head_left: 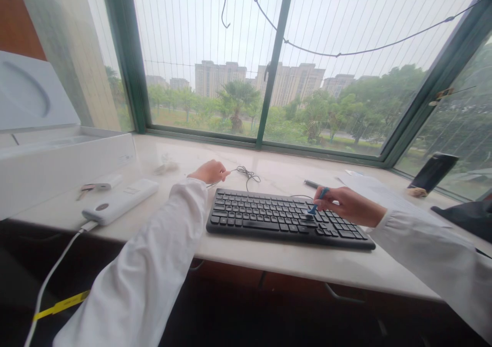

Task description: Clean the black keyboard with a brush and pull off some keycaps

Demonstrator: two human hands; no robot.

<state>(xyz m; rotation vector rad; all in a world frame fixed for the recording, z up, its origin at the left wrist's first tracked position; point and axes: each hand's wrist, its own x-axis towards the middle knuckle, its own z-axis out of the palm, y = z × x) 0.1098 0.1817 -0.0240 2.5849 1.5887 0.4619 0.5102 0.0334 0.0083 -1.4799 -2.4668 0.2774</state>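
Note:
A black keyboard (284, 218) lies on the pale window ledge (269, 257). My right hand (346, 203) is closed round a small blue tool (318, 199) whose tip touches the keys on the keyboard's right part. My left hand (209, 171) rests behind the keyboard's left end, fingers closed on the thin cable (246, 174) that lies bundled on the ledge. Both arms wear white sleeves.
A white power bank (121, 201) with a white lead lies at left, beside a small white item and keys (98, 185). An open white box (57, 157) stands far left. A black pen (311, 184), paper sheets (380, 193) and a propped dark phone (432, 171) sit at right.

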